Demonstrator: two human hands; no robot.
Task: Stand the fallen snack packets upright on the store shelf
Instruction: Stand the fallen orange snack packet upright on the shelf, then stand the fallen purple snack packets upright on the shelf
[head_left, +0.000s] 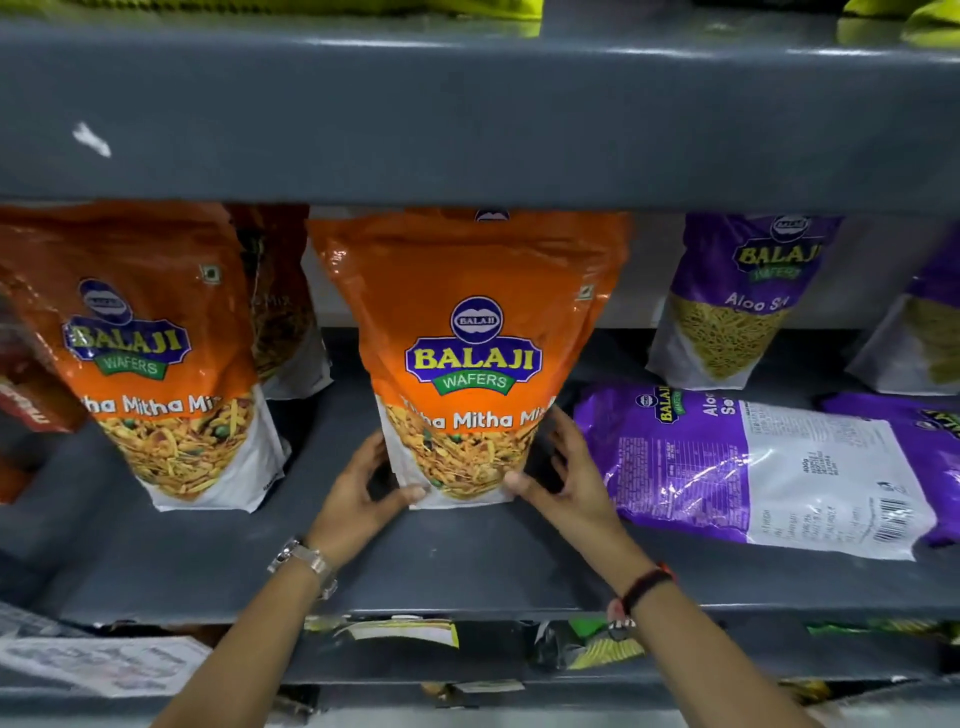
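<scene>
An orange Balaji Mitha Mix packet (470, 332) stands upright in the middle of the grey shelf (467, 561). My left hand (358, 499) grips its lower left corner and my right hand (561, 478) grips its lower right corner. Another orange packet (150, 353) stands upright to the left, with a darker packet (283, 312) behind it. To the right, a purple Aloo Sev packet (753, 467) lies flat on its face. A second purple packet (930, 447) lies flat at the right edge. Two purple packets (737, 301) (924, 332) stand at the back right.
The grey shelf board above (467, 119) hangs low over the packet tops. A red packet (26, 395) sits at the far left. Below the shelf lip, a lower shelf holds loose packets (587, 644) and papers (104, 665). Green packets (904, 21) sit on the top shelf.
</scene>
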